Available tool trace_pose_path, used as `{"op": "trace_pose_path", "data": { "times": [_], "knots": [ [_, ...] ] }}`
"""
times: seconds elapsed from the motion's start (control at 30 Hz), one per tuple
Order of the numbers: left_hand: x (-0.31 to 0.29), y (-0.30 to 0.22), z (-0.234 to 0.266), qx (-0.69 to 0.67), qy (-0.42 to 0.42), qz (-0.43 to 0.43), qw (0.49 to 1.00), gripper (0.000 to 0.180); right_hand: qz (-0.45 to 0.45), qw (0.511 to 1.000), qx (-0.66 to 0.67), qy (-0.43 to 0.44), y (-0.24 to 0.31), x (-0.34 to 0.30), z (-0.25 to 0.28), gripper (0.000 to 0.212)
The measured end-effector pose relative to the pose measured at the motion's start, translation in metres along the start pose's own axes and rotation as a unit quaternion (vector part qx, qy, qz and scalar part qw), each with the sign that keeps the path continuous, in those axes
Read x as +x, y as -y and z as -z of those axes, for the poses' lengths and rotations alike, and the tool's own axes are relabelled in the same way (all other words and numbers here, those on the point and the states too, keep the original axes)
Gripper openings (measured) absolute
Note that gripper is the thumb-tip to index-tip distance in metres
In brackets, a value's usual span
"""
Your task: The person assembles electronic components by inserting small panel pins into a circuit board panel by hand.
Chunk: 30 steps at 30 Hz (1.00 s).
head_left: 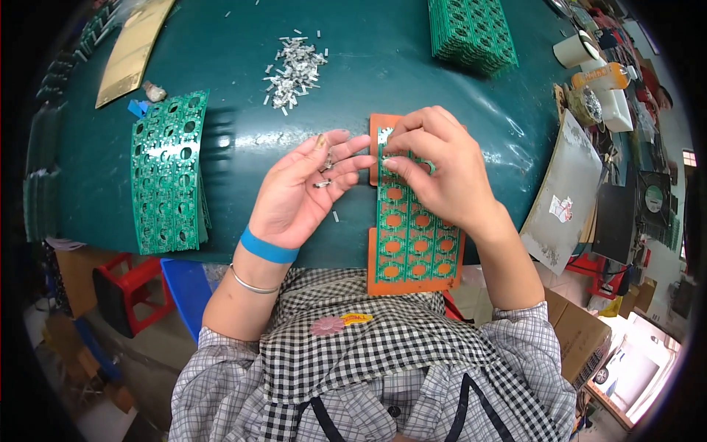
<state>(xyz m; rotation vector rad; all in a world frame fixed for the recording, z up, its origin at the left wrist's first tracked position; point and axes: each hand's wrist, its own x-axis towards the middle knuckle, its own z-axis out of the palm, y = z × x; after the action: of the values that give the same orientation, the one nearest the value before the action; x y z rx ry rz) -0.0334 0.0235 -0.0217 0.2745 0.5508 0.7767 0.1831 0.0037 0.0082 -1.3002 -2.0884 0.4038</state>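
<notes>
My left hand [296, 180] is turned palm up and loosely cupped, its fingers reaching toward the board. A few small silver-and-white components [322, 183] lie in it, on the palm and fingers. My right hand [445, 166] bends over the green circuit board panel [407, 232], thumb and forefinger pinched at its upper left edge. A tiny pale piece shows at those fingertips; its kind is too small to make out. Rows of round holes run across the panel, which rests on an orange backing board [373, 258]. My right hand covers the panel's upper right part.
A loose heap of small silver-and-white components [296, 72] lies on the green table [353, 92]. Stacked circuit panels [473, 33] stand at the far right, more panels [169, 173] at left. A grey plate [563, 195] lies at the right edge, near an orange bottle [605, 76].
</notes>
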Motion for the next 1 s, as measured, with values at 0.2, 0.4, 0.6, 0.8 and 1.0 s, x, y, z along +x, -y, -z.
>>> {"op": "trace_pose_path", "data": {
  "times": [0.2, 0.4, 0.6, 0.8, 1.0],
  "knots": [
    [-0.002, 0.0, -0.003, -0.008, 0.027, -0.01, 1.0, 0.033, 0.059, 0.994, 0.061, -0.074, 0.026, 0.02, -0.022, 0.015],
    [-0.006, 0.005, 0.002, -0.051, 0.074, -0.022, 0.996, 0.029, 0.121, 0.988, 0.017, -0.093, 0.033, 0.029, -0.036, 0.016],
    [0.006, -0.003, 0.003, 0.118, -0.085, -0.143, 0.979, 0.022, 0.03, 0.996, 0.072, -0.052, 0.035, 0.03, -0.018, 0.012],
    [0.015, -0.014, 0.016, 0.312, -0.115, -0.176, 0.927, 0.022, -0.109, 0.986, 0.123, 0.015, 0.018, 0.04, -0.023, 0.009],
    [0.012, -0.008, 0.013, 0.344, -0.035, -0.147, 0.927, 0.026, -0.13, 0.973, 0.19, 0.025, 0.022, 0.043, -0.023, 0.008]
  ]
}}
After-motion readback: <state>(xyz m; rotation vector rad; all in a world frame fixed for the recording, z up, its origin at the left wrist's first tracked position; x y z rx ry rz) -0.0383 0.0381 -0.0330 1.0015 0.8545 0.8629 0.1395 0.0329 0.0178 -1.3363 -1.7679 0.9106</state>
